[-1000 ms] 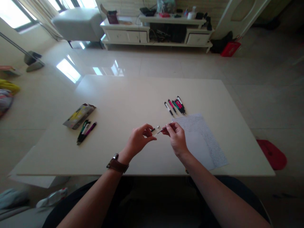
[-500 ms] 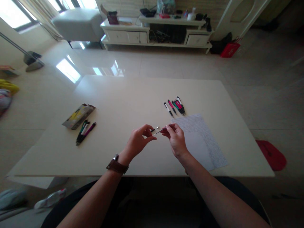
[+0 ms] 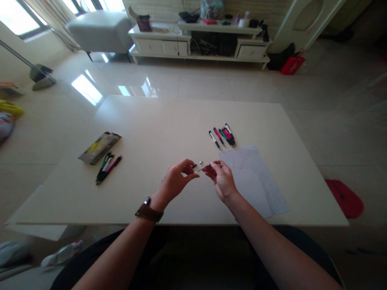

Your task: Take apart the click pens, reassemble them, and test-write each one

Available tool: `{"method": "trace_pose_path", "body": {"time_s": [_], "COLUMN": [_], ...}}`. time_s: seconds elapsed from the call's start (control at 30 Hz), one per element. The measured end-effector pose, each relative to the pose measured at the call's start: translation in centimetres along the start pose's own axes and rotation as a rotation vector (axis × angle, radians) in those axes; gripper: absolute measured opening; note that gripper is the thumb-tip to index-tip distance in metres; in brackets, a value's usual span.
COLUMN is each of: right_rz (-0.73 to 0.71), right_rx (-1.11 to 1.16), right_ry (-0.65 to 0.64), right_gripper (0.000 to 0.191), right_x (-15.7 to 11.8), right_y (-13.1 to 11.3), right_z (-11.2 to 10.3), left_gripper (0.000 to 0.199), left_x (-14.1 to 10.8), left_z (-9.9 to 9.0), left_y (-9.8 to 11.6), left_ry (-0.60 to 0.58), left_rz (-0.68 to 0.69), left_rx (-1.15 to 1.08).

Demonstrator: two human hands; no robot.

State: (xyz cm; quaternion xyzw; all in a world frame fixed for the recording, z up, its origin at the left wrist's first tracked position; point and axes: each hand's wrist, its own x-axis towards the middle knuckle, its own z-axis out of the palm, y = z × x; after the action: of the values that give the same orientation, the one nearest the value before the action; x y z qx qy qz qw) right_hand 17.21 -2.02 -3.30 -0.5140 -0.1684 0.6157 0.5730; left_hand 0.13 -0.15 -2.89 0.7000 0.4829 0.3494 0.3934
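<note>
Over the front middle of the white table (image 3: 145, 133), my right hand (image 3: 223, 179) pinches a thin dark refill-like rod (image 3: 204, 167). Its pale end reaches toward my left hand (image 3: 178, 177), which wears a brown-strapped watch (image 3: 150, 210). The left fingers are curled around a small black-ended pen part (image 3: 194, 166), mostly hidden. Just beyond, between the hands, a small silvery piece (image 3: 201, 162) lies on the table. Under and beside my right forearm is a handwritten sheet of paper (image 3: 250, 177). Several pens (image 3: 225, 135) lie behind the sheet.
At the left of the table lie a grey and yellow packet (image 3: 99, 148) and several pens (image 3: 108, 168). Past the far edge stand a white cabinet (image 3: 160, 46) and a grey bench (image 3: 99, 32). A red stool (image 3: 344, 198) is off the right edge.
My right hand has shifted slightly to the left with the rod, toward my left hand. My left hand has hardly moved.
</note>
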Motion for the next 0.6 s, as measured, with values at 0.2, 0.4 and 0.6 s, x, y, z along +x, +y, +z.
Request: {"method": "trace_pose_path", "body": {"time_s": [0.2, 0.4, 0.6], "right_rz": [0.160, 0.171, 0.159], "right_rx": [0.175, 0.190, 0.172], "right_ry": [0.086, 0.119, 0.094], "right_gripper": [0.015, 0.014, 0.014], "right_x": [0.1, 0.3, 0.4], "right_y": [0.3, 0.3, 0.3], "right_z": [0.0, -0.1, -0.3], "left_gripper": [0.062, 0.045, 0.019], "left_x": [0.1, 0.2, -0.4], "left_z": [-0.4, -3.4, -3.5], "left_y": [-0.7, -4.5, -6.6], "left_ry": [-0.072, -0.146, -0.183], "left_rz": [0.063, -0.160, -0.400], "left_rx": [-0.002, 0.401, 0.661]}}
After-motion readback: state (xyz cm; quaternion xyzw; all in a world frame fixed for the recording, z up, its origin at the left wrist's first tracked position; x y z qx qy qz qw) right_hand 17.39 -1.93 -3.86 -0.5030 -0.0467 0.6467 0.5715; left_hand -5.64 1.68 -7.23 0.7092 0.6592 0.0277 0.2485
